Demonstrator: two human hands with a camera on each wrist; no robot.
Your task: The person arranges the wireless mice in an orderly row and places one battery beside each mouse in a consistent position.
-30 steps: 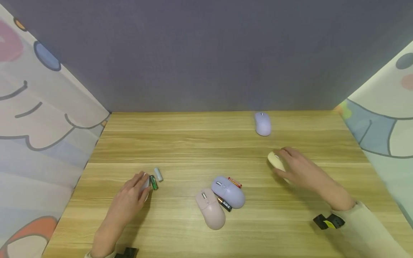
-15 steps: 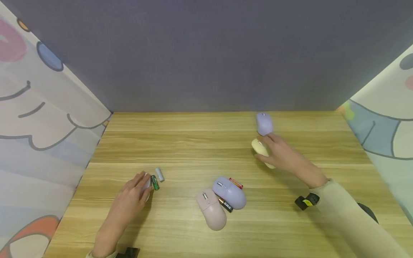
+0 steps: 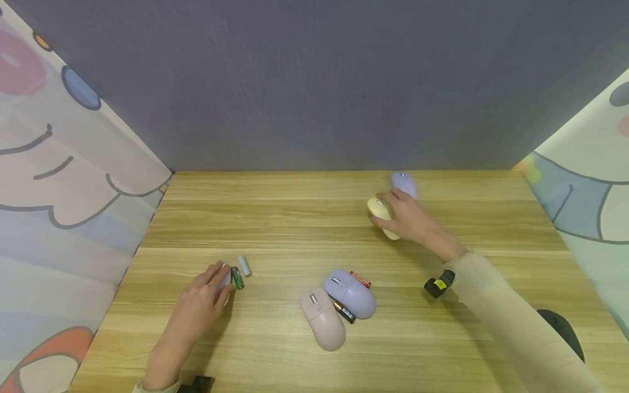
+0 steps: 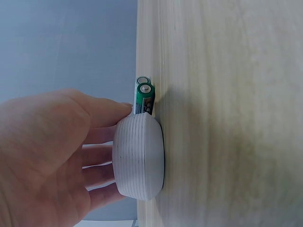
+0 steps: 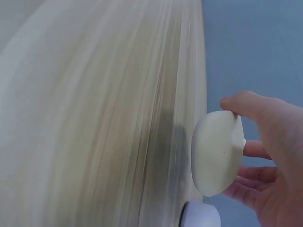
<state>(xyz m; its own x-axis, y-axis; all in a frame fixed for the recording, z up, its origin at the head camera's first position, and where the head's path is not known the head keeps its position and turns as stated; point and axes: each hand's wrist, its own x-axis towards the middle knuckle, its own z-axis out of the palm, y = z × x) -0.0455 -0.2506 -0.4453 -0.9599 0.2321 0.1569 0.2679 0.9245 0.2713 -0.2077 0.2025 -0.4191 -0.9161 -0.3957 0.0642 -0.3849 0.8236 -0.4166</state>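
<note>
"So, what are my fingers doing?"

"On your right hand, the thumb and fingers stand apart around the yellow mouse, gripping it by its sides. Your left hand holds a white ridged object, thumb against one side, the other fingers reaching round beyond it."

"And where exactly is the yellow one?"

"Toward the back of the wooden table, right of the middle. Whether its base touches the wood, I can't tell."

"What lies closest to each hand?"

"Just past your right fingers is a lavender mouse, partly covered by them, near the table's back edge. Beside your left thumb lie a green battery and a pale battery, side by side."

"Further out?"

"Between your hands, nearer to you, a second lavender mouse and a pink mouse lie slanted, a black battery in the gap between them and a red battery along the lavender one's far side. A black device sits at your right wrist, by the light sleeve. Behind the table rises a grey panel, with cartoon-printed sheets flanking it left and right."
</note>
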